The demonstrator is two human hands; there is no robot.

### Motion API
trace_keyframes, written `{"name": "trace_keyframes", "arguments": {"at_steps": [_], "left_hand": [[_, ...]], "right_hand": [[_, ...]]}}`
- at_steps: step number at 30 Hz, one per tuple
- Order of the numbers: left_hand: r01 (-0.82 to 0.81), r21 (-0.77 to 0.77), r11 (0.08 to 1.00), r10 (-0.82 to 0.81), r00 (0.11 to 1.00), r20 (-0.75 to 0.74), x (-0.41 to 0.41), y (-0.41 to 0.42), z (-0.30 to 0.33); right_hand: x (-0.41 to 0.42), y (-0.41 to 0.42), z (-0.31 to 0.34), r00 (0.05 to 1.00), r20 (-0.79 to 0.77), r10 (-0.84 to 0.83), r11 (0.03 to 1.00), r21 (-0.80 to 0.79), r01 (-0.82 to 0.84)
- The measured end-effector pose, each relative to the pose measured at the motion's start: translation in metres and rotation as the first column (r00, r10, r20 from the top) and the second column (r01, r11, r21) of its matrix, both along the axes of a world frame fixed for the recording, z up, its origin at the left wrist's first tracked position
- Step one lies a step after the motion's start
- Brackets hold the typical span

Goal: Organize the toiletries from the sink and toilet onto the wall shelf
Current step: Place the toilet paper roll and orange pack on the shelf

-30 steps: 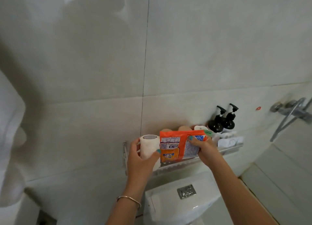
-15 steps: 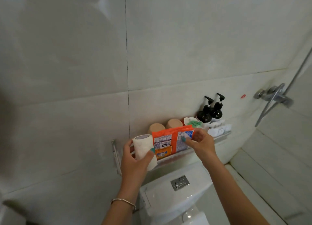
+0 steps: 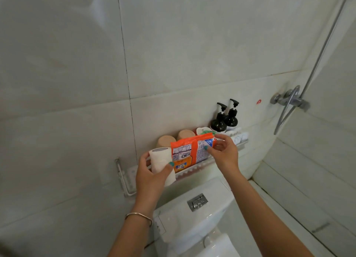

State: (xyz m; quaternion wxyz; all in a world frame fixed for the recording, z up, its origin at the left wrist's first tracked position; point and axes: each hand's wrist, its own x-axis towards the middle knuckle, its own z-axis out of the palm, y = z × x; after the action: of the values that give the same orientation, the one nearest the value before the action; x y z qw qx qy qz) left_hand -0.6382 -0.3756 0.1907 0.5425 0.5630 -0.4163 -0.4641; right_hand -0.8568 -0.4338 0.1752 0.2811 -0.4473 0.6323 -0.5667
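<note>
A metal wall shelf (image 3: 123,179) hangs above the toilet tank (image 3: 215,195). My left hand (image 3: 150,179) grips an upright white toilet paper roll (image 3: 160,159) at the shelf's left end. An orange packet (image 3: 189,150) stands on the shelf beside the roll, leaning against the items behind it. My right hand (image 3: 225,154) is at the packet's right end with fingers spread loosely; its thumb tip touches the packet's front. Behind the packet stand two tan cups (image 3: 166,140), a white and green item (image 3: 204,130) and two black pump bottles (image 3: 218,122).
Small white items (image 3: 239,137) lie at the shelf's right end. A chrome flush button (image 3: 197,201) sits on the tank lid. A shower mixer (image 3: 289,100) with a hose and a riser rail is on the wall at the right. Tiled walls surround everything.
My right hand has loosened from a full grip on the orange packet to spread fingers at its right end. The left hand keeps hold of the roll. The camera has shifted.
</note>
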Motion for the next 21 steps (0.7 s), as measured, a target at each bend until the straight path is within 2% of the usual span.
{"name": "trace_keyframes", "arguments": {"at_steps": [6, 9, 11, 13, 16, 19, 21], "left_hand": [[-0.008, -0.014, 1.000, 0.008, 1.000, -0.016, 0.005, 0.008, 0.002], [0.010, -0.050, 0.999, -0.012, 1.000, -0.026, 0.009, 0.018, 0.004], [0.049, -0.115, 0.992, -0.053, 0.998, -0.032, 0.012, 0.026, 0.006], [0.100, -0.200, 0.975, -0.105, 0.994, -0.014, 0.015, 0.033, 0.007], [0.137, -0.297, 0.945, -0.139, 0.990, 0.017, 0.019, 0.041, 0.009], [0.148, -0.362, 0.921, -0.146, 0.989, 0.033, 0.022, 0.046, 0.012], [0.145, -0.388, 0.910, -0.125, 0.989, 0.077, 0.024, 0.049, 0.014]], "right_hand": [[0.010, 0.034, -0.001, 0.993, -0.059, -0.101, 0.994, -0.041, 0.098], [0.028, 0.056, -0.003, 0.997, -0.023, -0.075, 0.996, -0.053, 0.073], [0.043, 0.070, 0.001, 1.000, 0.007, 0.008, 0.996, -0.084, -0.007], [0.057, 0.079, 0.009, 0.983, 0.007, 0.181, 0.976, -0.126, -0.178], [0.074, 0.087, 0.026, 0.888, 0.030, 0.458, 0.877, -0.174, -0.447], [0.088, 0.088, 0.038, 0.827, 0.015, 0.562, 0.812, -0.200, -0.548], [0.096, 0.086, 0.043, 0.818, -0.007, 0.575, 0.803, -0.184, -0.566]]}}
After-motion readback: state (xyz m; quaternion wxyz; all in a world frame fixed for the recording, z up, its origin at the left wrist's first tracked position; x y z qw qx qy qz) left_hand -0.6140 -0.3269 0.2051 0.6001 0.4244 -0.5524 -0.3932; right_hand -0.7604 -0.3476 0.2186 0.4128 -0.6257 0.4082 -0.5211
